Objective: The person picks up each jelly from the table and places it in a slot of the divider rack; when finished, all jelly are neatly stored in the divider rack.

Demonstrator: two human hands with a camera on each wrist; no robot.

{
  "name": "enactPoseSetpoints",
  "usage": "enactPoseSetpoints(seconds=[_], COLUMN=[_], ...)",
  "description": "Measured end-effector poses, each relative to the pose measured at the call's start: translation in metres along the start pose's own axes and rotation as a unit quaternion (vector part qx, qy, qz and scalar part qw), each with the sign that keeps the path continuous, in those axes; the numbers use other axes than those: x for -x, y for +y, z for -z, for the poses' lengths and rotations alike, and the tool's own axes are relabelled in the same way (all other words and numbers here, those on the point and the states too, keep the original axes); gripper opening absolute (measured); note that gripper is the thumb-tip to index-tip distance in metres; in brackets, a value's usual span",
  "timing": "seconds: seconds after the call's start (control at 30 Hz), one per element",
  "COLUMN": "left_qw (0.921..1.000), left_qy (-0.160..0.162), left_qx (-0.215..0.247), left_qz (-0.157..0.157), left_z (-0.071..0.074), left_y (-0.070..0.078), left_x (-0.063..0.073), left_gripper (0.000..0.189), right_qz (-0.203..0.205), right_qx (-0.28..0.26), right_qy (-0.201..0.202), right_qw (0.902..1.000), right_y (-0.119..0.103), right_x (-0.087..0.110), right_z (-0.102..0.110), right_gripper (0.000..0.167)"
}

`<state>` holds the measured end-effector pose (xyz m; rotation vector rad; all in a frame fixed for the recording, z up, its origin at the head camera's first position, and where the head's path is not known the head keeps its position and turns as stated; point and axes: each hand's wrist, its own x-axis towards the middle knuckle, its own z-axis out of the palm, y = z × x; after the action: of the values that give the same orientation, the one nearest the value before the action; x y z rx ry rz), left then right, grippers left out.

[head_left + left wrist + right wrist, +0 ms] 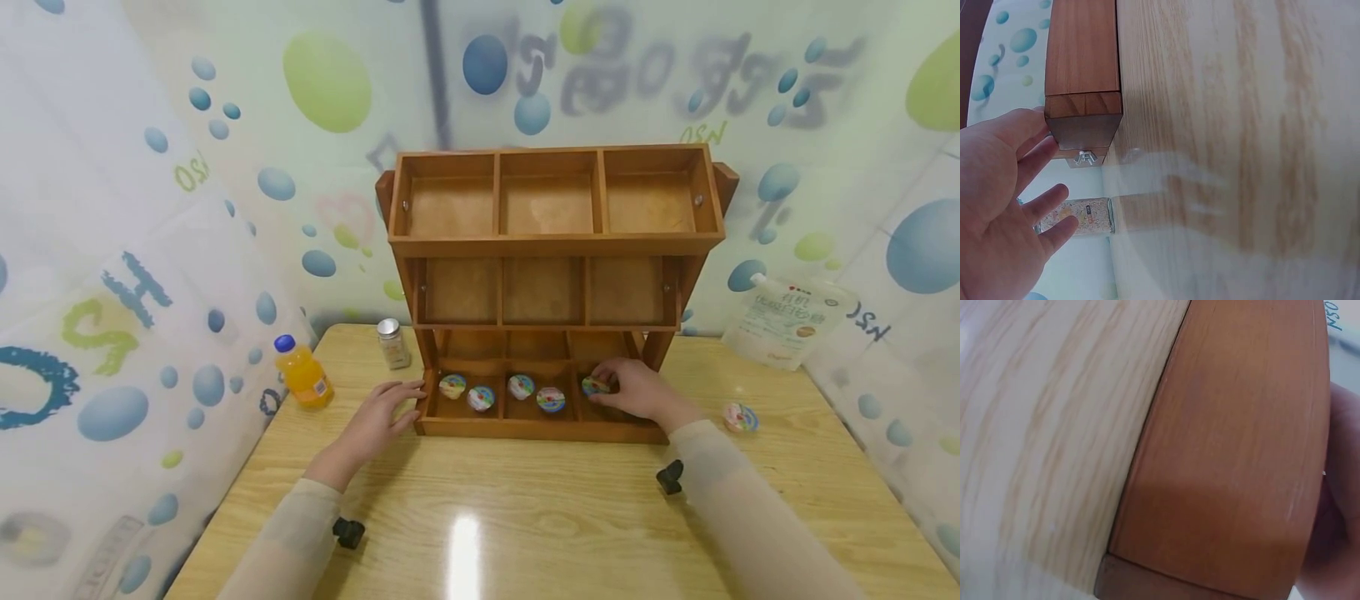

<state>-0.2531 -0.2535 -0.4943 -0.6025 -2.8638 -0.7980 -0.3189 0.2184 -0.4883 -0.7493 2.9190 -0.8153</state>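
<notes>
A brown wooden three-tier shelf point(540, 429) stands on the table, each tier split into three compartments. My right hand point(637, 390) reaches into the bottom right compartment, its fingers and thumb pinching a small jelly cup point(592, 386) with a printed lid. In the right wrist view the shelf's front board point(1229, 444) hides the cup and most of the fingers. Two jelly cups point(481, 398) sit in the bottom left compartment and two more jelly cups point(551, 400) in the bottom middle one. My left hand point(378, 421) touches the shelf's left front corner with fingers loosely extended.
One more jelly cup point(740, 417) lies on the table right of the shelf. At the back right stands a white pouch point(783, 323). Left of the shelf are a glass jar point(393, 344) with a silver lid and an orange drink bottle point(303, 372) with a blue cap.
</notes>
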Motion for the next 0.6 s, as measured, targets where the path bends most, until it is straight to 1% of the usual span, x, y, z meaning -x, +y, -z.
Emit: enactPoseSetpoints(seconds=[0.2, 0.33, 0.47, 0.6], left_qw=[1.0, 1.0, 1.0, 1.0], left_qy=[-0.002, -0.002, 0.001, -0.001], left_qx=[0.008, 0.007, 0.004, 0.005], left_qz=[0.001, 0.001, -0.001, -0.001], left_z=[-0.001, -0.001, -0.001, 0.0], left_y=[0.0, 0.0, -0.001, -0.001], left_x=[0.0, 0.0, 0.001, 0.0], left_gripper=[0.036, 0.036, 0.035, 0.035], right_qz=[0.004, 0.002, 0.002, 0.015], right_qx=[0.01, 0.013, 0.015, 0.026], right_qy=[0.002, 0.01, 0.028, 0.05], right_qw=[0.9999, 0.9999, 0.9995, 0.9983], right_y=[0.0, 0.0, -0.003, -0.003], right_x=[-0.001, 0.003, 0.013, 0.026], right_z=[-0.001, 0.0, 0.005, 0.012], right_gripper=[0.047, 0.051, 0.052, 0.047])
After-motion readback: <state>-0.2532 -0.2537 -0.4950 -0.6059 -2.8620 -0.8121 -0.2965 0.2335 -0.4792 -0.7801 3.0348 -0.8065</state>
